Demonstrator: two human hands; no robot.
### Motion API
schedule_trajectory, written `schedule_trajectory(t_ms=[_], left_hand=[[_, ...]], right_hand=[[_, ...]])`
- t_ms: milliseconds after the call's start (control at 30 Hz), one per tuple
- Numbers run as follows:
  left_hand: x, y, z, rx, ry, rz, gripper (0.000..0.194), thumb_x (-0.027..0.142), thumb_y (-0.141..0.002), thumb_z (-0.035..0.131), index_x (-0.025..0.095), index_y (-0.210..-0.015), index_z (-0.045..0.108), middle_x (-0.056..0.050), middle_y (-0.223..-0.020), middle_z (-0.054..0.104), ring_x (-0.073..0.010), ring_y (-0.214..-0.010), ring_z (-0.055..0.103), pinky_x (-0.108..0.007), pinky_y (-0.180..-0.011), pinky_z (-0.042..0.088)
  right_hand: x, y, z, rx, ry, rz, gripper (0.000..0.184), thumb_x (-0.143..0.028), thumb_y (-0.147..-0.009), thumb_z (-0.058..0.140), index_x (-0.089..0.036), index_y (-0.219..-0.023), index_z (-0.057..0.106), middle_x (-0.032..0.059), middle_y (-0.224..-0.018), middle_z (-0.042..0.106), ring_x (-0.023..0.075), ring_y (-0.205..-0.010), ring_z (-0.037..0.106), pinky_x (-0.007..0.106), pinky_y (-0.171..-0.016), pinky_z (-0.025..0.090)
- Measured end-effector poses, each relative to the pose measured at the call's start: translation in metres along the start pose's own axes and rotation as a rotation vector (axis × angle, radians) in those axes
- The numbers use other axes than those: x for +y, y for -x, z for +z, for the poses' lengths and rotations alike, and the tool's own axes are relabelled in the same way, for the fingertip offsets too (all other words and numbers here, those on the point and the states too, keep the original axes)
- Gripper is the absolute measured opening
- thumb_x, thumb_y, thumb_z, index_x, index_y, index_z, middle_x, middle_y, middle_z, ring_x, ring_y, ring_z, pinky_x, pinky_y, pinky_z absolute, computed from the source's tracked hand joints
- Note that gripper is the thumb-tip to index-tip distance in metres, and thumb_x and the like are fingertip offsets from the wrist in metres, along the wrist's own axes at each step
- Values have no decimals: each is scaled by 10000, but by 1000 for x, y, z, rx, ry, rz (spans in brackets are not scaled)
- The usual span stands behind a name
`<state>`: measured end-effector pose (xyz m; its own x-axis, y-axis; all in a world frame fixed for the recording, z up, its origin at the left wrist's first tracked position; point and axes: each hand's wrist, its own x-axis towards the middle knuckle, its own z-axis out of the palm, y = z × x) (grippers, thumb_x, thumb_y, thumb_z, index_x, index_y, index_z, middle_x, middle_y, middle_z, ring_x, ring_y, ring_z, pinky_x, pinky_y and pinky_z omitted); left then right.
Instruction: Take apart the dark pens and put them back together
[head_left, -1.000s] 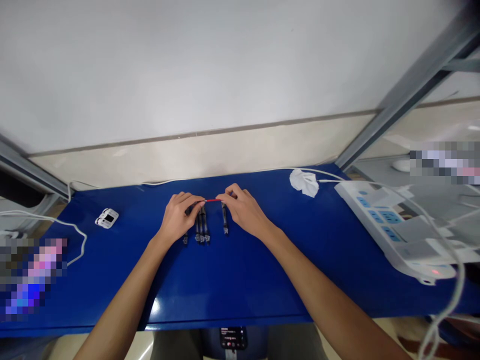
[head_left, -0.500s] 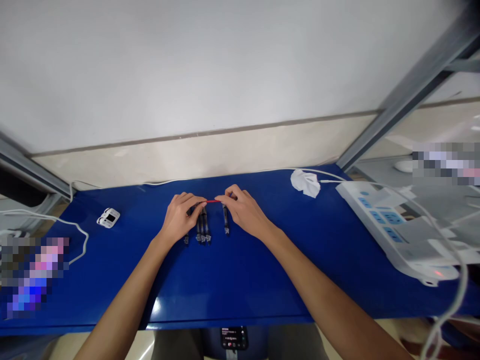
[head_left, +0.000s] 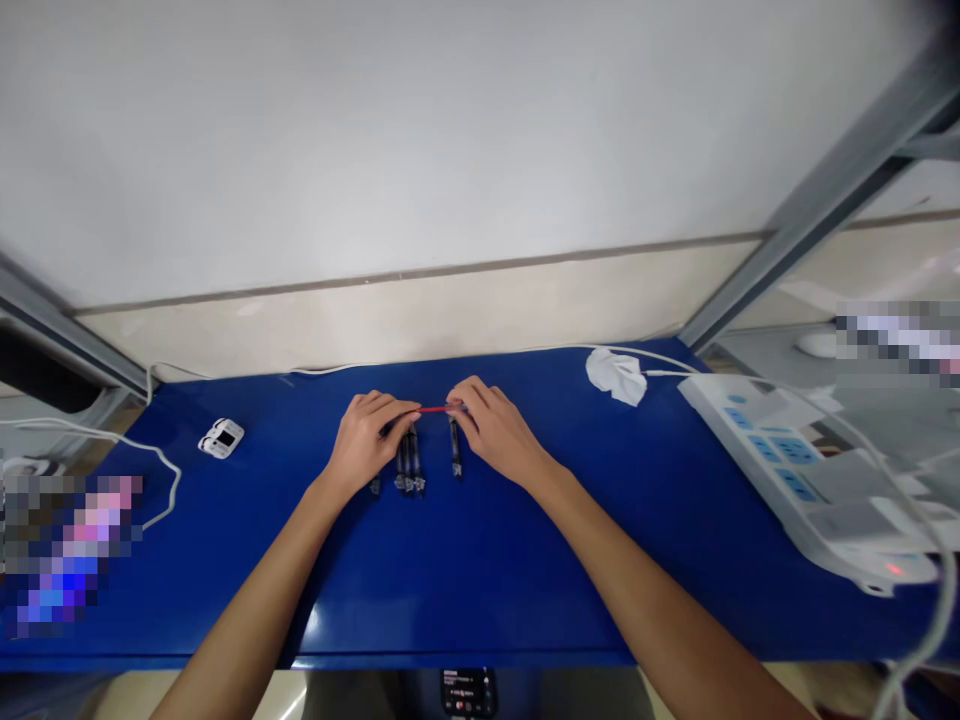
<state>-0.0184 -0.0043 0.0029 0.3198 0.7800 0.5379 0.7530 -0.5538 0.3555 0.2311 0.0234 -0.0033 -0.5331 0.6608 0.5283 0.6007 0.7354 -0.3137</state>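
My left hand and my right hand meet over the middle of a blue table. Between their pinched fingertips runs a thin red rod, like a pen refill, held level just above the surface. The left fingers also seem to grip a dark pen barrel at the rod's left end, mostly hidden. Several black pens lie side by side below the hands, and one more black pen lies next to my right hand.
A small white device sits at the left, with a white cable looping beside it. A crumpled white tissue lies at the back right. A white power strip with cables fills the right edge.
The hands stay closed on the red rod in the same pose. The whole scene sits slightly lower in the picture as the head tilts.
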Motion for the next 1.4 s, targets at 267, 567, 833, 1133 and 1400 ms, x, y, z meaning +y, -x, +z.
schedule_trajectory(t_ms=[267, 567, 833, 1133, 1400], left_hand=[[0, 1, 3, 4, 41, 19, 228, 372, -1054, 606, 293, -1207, 756, -25, -1062, 805, -211, -977, 693, -411, -880, 456], [1, 1, 6, -16, 37, 75, 226, 360, -1044, 627, 290, -1225, 742, -28, -1103, 812, -214, -1005, 716, -419, -894, 472], [-2, 3, 9, 11, 44, 98, 186, 379, -1017, 669, 278, -1150, 752, -17, -1094, 821, -214, -1030, 732, -423, -921, 484], [-3, 3, 10, 31, 61, 106, 195, 365, -1012, 680, 277, -1175, 742, -24, -1106, 820, -213, -1012, 739, -426, -925, 499], [-2, 4, 11, 31, 74, 112, 185, 362, -1014, 675, 284, -1166, 746, -32, -1105, 821, -223, -1018, 746, -441, -947, 507]], right_hand=[[-4, -1, -3, -18, 17, -69, 173, -256, -1130, 427, -222, -1167, 592, 106, -1142, 651, 234, -991, 646, 394, -892, 500], [-8, 1, -1, -61, -70, -59, 261, -325, -1128, 446, -264, -1282, 649, 99, -1146, 650, 227, -956, 679, 389, -848, 555], [-15, 1, -2, -126, -176, -6, 217, -300, -1133, 413, -238, -1245, 588, 105, -1159, 661, 240, -984, 689, 398, -868, 579], [-14, 4, -2, -127, -243, 52, 222, -315, -1122, 454, -245, -1303, 561, 108, -1226, 688, 257, -1097, 695, 403, -914, 573], [-17, 2, -4, -141, -219, 9, 233, -313, -1134, 418, -241, -1269, 593, 100, -1176, 690, 242, -1050, 695, 393, -920, 562]])
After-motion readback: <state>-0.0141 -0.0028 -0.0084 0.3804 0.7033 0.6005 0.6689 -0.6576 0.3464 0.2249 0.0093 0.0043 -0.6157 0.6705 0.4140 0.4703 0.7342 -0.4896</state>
